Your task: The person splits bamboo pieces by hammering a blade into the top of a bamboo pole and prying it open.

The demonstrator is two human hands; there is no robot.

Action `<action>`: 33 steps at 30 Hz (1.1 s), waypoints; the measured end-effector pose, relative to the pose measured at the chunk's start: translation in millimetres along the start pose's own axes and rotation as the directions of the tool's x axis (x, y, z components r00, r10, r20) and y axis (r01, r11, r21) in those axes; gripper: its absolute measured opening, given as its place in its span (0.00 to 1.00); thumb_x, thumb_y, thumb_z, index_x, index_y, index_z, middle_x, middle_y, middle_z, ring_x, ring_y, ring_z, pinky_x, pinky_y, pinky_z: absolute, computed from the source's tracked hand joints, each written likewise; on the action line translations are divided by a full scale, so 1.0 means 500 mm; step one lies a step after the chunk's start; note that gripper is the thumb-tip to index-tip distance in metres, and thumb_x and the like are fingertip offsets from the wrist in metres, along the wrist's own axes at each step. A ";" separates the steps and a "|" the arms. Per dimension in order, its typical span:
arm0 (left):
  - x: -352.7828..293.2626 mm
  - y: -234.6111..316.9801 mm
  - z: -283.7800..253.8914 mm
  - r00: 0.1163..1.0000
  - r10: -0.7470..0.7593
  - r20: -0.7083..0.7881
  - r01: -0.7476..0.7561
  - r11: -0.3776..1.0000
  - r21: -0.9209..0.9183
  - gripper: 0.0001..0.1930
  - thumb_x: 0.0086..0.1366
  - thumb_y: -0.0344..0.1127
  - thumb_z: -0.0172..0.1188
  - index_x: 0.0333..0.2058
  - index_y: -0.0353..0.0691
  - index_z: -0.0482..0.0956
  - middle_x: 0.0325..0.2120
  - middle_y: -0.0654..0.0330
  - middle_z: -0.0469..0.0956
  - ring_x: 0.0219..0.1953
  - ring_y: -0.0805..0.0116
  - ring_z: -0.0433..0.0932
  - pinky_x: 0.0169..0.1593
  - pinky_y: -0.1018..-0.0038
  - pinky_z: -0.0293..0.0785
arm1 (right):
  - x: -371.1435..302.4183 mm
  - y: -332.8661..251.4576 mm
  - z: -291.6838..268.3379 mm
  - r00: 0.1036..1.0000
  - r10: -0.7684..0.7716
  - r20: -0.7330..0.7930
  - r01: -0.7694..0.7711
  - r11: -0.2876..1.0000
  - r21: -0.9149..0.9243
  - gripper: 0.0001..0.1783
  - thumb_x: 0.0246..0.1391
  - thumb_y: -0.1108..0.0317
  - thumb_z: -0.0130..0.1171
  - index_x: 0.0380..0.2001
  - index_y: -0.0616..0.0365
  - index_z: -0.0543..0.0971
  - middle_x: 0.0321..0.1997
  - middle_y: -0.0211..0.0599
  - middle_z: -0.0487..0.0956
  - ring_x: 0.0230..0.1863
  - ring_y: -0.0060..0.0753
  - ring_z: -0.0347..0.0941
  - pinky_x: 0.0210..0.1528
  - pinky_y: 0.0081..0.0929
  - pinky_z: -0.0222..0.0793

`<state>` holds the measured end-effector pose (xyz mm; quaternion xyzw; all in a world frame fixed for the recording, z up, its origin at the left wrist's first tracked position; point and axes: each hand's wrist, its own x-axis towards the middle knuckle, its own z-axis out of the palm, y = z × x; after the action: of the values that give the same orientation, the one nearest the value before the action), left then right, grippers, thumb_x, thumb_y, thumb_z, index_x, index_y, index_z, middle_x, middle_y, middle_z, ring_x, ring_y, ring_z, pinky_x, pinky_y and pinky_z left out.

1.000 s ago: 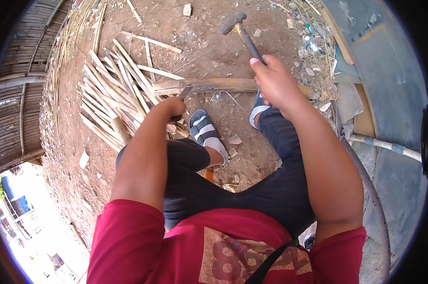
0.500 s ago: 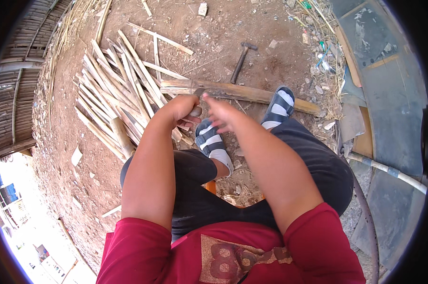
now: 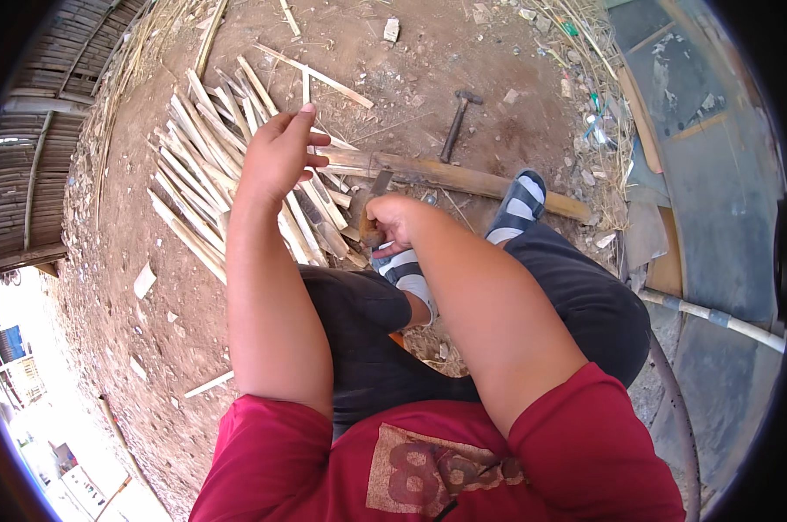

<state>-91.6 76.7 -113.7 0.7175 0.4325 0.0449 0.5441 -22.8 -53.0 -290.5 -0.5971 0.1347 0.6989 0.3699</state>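
Observation:
A knife with a wooden handle [image 3: 371, 231] and a short dark blade [image 3: 382, 181] is in my right hand [image 3: 392, 219], whose fingers are wrapped round the handle. The blade points up toward a thick brown wooden beam [image 3: 450, 172] lying across the ground in front of my feet; whether they touch I cannot tell. Off to the left, my left hand [image 3: 282, 157] is open, thumb raised and fingers apart, over the right side of a pile of pale split wood strips [image 3: 198, 161]. My left arm hides part of that pile.
A hammer [image 3: 455, 126] lies just beyond the beam. My sandalled feet [image 3: 517, 204] are close to it on the near side. Loose strips [image 3: 324, 78] lie on the dirt farther away. Grey sheets [image 3: 715, 174] and a pipe [image 3: 711, 313] are at the right, a slatted bamboo wall [image 3: 28, 174] at the left.
The knife has passed from my left hand to my right. My left hand has moved up and left toward the strip pile, fingers spread. The view has shifted slightly.

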 end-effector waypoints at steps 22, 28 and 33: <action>-0.007 -0.037 -0.029 0.984 0.174 0.049 -0.175 0.984 0.016 0.29 0.72 0.56 0.54 0.50 0.31 0.80 0.38 0.55 0.85 0.27 0.68 0.82 0.37 0.70 0.77 | 0.006 0.094 -0.030 0.886 -0.372 -0.275 0.057 0.678 -0.733 0.16 0.53 0.64 0.58 0.34 0.70 0.81 0.30 0.49 0.83 0.31 0.46 0.82 0.29 0.41 0.74; 0.001 -0.049 -0.053 0.982 0.178 0.057 -0.182 0.981 0.063 0.30 0.73 0.60 0.51 0.55 0.36 0.79 0.40 0.56 0.85 0.27 0.72 0.81 0.34 0.74 0.74 | -0.103 0.057 -0.169 0.979 -0.199 -0.048 0.099 0.665 -0.740 0.15 0.57 0.62 0.56 0.27 0.66 0.78 0.21 0.41 0.78 0.19 0.33 0.75 0.20 0.32 0.68; -0.003 -0.025 -0.033 0.979 0.204 -0.025 -0.203 0.979 0.031 0.30 0.72 0.59 0.53 0.50 0.33 0.81 0.37 0.56 0.86 0.26 0.69 0.81 0.36 0.72 0.77 | -0.023 0.063 -0.010 0.903 -0.355 -0.244 0.101 0.725 -0.681 0.14 0.57 0.62 0.54 0.33 0.64 0.79 0.22 0.41 0.78 0.19 0.32 0.74 0.20 0.31 0.69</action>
<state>-108.5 88.3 -116.5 0.7650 0.3652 0.1043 0.5201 -40.2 -82.2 -289.0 -0.8167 -0.1287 0.5288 0.1916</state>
